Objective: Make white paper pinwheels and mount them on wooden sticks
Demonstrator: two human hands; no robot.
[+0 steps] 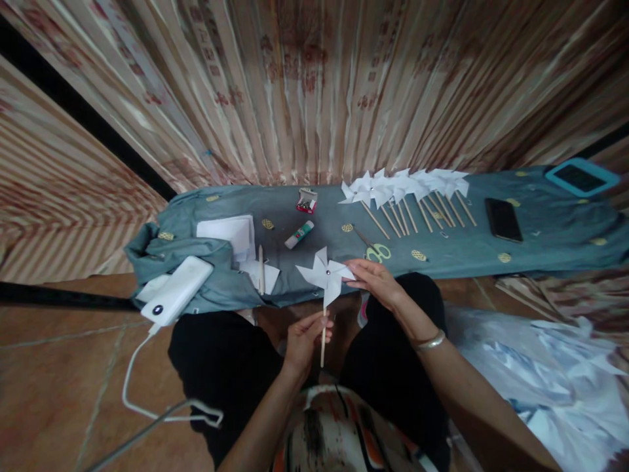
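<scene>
A white paper pinwheel (327, 273) with a pin at its centre is held above my lap, close to the cloth's front edge. My left hand (305, 337) pinches its wooden stick below the blades. At the blade on the right, my right hand (376, 280) has its fingers closed on the paper tip. Just beyond that hand lie scissors (378, 252) with green handles. A glue stick (299, 235) and a small red box of pins (306, 202) rest farther back. Several finished-looking pinwheels (372, 189) lie in an overlapping row, sticks toward me.
On the left of the cloth-covered surface (457, 252) are white paper sheets (226, 236), a pencil-like stick (261, 269) and a white power bank (177, 292) with a cable. A phone (504, 219) and blue-framed device (582, 177) lie right. A plastic bag (540, 367) of pinwheels sits below.
</scene>
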